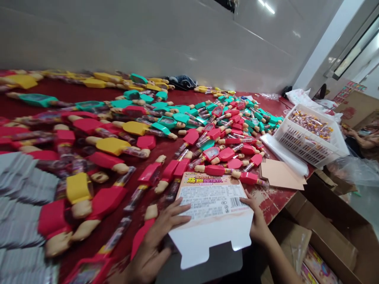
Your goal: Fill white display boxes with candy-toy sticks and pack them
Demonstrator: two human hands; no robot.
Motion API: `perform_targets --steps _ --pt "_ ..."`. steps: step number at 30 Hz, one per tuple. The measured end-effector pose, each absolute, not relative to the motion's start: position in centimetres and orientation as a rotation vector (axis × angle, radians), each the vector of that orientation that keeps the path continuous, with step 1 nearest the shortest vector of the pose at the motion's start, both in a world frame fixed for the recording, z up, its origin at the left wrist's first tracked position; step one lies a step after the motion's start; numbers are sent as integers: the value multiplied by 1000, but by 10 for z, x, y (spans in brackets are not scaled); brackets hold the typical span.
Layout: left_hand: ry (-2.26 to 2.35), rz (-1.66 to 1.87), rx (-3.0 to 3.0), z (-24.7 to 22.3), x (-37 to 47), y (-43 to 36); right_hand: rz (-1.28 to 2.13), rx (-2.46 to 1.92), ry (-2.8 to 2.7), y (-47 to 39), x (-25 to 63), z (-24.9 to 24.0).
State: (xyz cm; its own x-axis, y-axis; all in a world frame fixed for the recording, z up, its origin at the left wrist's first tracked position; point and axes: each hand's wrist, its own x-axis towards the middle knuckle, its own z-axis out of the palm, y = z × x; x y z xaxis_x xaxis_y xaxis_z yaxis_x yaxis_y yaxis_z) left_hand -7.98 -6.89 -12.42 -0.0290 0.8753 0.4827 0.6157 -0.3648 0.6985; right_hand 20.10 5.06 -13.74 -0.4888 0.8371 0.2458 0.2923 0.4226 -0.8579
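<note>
A printed cardboard box (pixel 207 197) lies at the table's near edge, its white end flap (pixel 204 240) standing open toward me. My left hand (pixel 161 232) holds its left side, with fingers across the printed face and the thumb low near the opening. Gripping the right side is my right hand (pixel 256 219), thumb on the top near the barcode; its other fingers are mostly hidden behind the box. Just past the box lie red plastic toys (pixel 214 169) with beige knobs and clear tubes of small sweets. The inside of the box is hidden from me.
Many red, teal (pixel 167 122) and yellow toys (pixel 112 146) cover the red table (pixel 174 148). Stacked grey-white sheets (pixel 20 213) stand at left. At right are a white basket (pixel 310 148) of sweets, cardboard pieces (pixel 281 173) and an open carton (pixel 340 225). Another person's arm (pixel 359 138) shows far right.
</note>
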Motion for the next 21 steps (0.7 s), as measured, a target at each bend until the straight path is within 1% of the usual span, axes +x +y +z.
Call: perform_targets --steps 3,7,10,13,16,21 --pt "1530 1308 1866 -122 -85 -70 974 -901 -1921 46 198 -142" --pt "1601 1293 1834 -112 -81 -66 929 -906 -1861 43 193 -154" --pt "1749 1114 1890 -100 -76 -64 970 -931 -1863 42 195 -153" --pt "1837 845 1947 -93 -78 -65 1193 -946 -1982 45 206 -132" --pt "1756 669 2041 -99 -88 -65 1384 -942 -2188 50 221 -101" --pt "1685 624 2247 -123 -96 -60 1317 -920 -2359 53 221 -63"
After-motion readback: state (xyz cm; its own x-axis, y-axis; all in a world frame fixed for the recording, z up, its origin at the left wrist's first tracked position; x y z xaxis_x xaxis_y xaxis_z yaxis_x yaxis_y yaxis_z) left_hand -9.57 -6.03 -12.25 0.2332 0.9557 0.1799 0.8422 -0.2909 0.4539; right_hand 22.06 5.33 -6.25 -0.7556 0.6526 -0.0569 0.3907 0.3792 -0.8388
